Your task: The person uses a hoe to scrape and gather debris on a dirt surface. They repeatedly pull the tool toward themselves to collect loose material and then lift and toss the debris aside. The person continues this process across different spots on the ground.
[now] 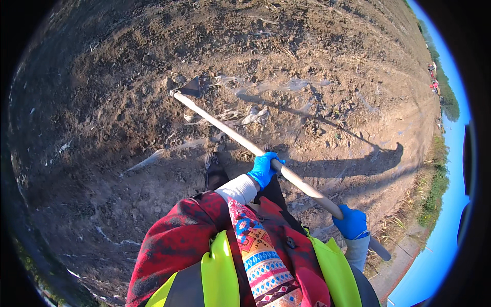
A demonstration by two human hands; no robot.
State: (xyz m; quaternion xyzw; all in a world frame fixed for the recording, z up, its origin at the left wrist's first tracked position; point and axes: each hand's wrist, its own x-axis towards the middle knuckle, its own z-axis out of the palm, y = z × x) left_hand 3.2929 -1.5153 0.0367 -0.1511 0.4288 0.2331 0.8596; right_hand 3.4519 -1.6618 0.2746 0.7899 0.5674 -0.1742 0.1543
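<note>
Both my hands, in blue gloves, are closed around the long wooden handle (pixel 226 129) of a hoe. My left hand (pixel 263 169) grips it near the middle, in front of my body. Nearer the butt end, my right hand (pixel 351 222) holds it low on the right side. The hoe's dark metal blade (pixel 191 87) rests at the soil, up and to the left, beside some clods. Just below the blade, a crumpled scrap of plastic film (pixel 256 115) lies among dry stalks.
Clumpy bare soil (pixel 153 111) surrounds my shoes (pixel 210 159). More thin film (pixel 295 84) is stuck in the dirt, with a strip (pixel 147 161) at left. Weeds (pixel 433 199) edge the field at right, by a paved strip (pixel 402 253). Distant people (pixel 434 82) appear upper right.
</note>
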